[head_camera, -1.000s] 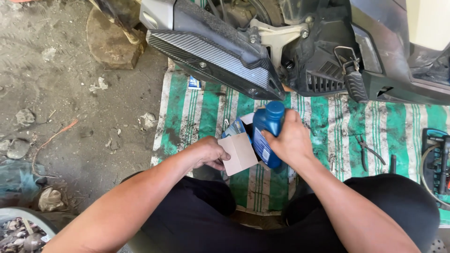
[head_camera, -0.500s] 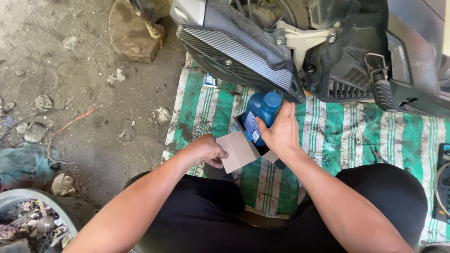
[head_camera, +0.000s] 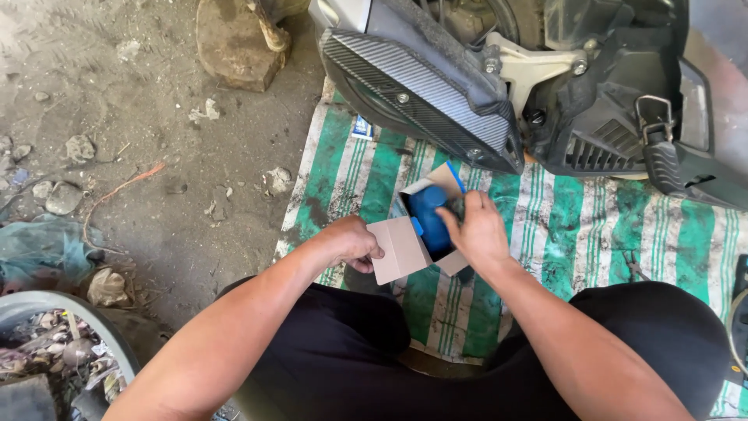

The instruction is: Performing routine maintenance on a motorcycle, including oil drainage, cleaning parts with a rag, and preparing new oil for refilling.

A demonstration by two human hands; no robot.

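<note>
the left hand is closed around the outer side of a small open cardboard carton, thumb on the near flap and fingers curled behind it; the grip is firm and the carton is held clear of the ground, tilted with its open end facing the person. the right hand is wrapped over the top of a blue plastic bottle, fingers bent around its upper part, with no gap visible between palm and bottle. the bottle sits partly inside the carton, its lower body enclosed by the carton walls and its blue shoulder showing above the opened flaps. both hands are close together, just above the person's knees in black trousers.

the carton and bottle are over a green and white striped woven mat, stained with dirt, spread on bare earth ground. just beyond the hands stands a scooter, with its black ribbed exhaust cover nearest the carton. a flat stone block lies on the ground at the upper left. a grey round tub of scrap is at the lower left corner.
</note>
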